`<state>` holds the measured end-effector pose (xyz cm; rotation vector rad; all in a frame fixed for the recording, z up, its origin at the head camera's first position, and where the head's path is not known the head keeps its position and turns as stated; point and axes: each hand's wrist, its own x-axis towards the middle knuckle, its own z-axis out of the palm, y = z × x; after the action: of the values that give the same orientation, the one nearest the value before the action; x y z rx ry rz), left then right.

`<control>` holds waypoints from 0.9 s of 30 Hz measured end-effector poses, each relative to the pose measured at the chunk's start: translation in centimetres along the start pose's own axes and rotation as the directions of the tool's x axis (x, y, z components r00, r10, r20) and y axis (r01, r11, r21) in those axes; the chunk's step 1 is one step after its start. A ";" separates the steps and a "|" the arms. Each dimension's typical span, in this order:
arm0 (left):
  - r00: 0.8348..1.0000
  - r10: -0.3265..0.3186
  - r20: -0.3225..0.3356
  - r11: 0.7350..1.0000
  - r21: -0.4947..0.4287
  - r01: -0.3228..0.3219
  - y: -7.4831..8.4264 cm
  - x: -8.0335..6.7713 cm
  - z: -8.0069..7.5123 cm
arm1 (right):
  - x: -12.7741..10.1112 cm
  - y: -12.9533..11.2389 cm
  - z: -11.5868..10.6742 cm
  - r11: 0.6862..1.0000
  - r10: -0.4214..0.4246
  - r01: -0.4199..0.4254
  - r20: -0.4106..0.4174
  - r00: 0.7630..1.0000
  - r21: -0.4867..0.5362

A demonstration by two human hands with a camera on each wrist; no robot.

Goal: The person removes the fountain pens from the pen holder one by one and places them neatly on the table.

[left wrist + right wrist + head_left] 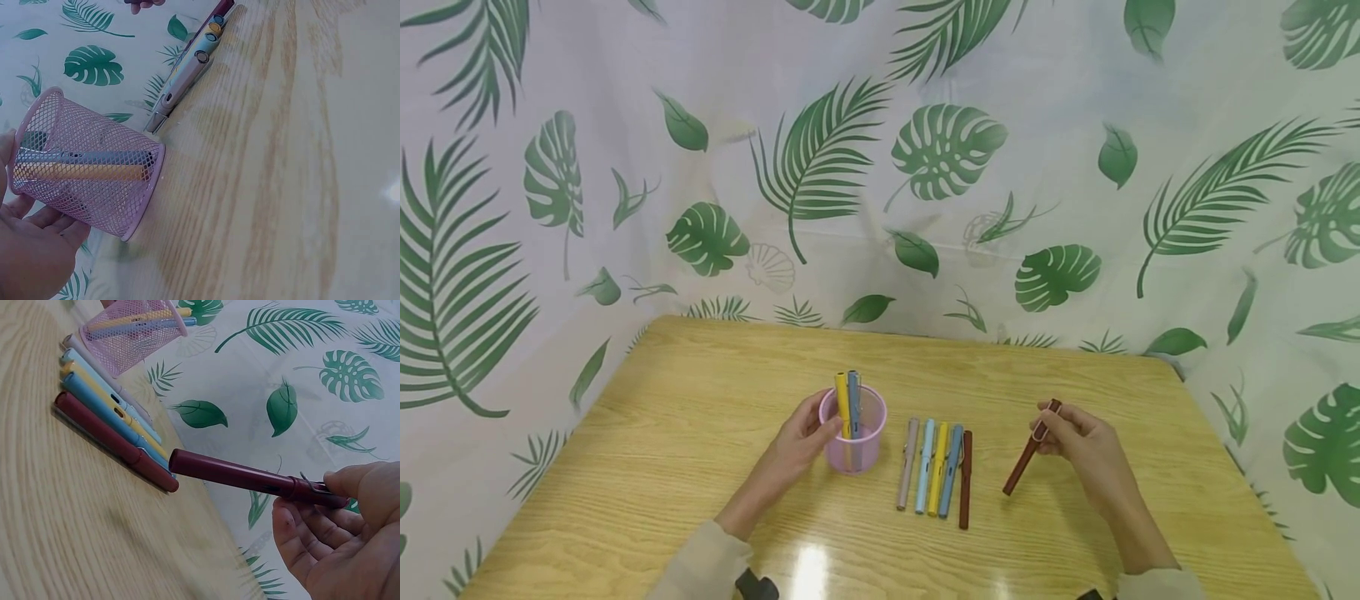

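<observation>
My left hand (pixel 793 442) grips a pink mesh pen cup (pixel 867 454) by its left side, near the rim. The cup stands upright on the table; a yellow pen (pixel 842 400) and a blue pen (pixel 854 404) lean inside it. My right hand (pixel 1086 442) pinches a dark red pen (pixel 1024 462) near its clip end, tilted and held above the table. Between the hands lies a row of capped pens: greyish-pink (pixel 907 467), light blue (pixel 925 467), yellow (pixel 937 471), blue (pixel 951 471) and dark red (pixel 966 483). In the right wrist view the pinched pen (pixel 234 475) points toward that row.
Everything rests on a wooden table (pixel 700 383), with light glaring off its front part. A white cloth with green leaf prints (pixel 850 275) hangs behind it and along both sides. The row of pens lies just right of the cup.
</observation>
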<state>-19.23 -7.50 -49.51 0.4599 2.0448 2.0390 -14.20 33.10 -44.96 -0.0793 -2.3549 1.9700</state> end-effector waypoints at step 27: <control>1.000 -0.010 -0.011 1.000 0.015 0.011 0.1 -0.1 0.0 | 0.8 2.2 2.8 0.962 0.179 -0.168 0.034 0.983 -0.215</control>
<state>-19.13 -7.50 -49.46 0.4405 2.0655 2.0262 -15.29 30.85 -47.59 -0.2566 -2.6701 1.8011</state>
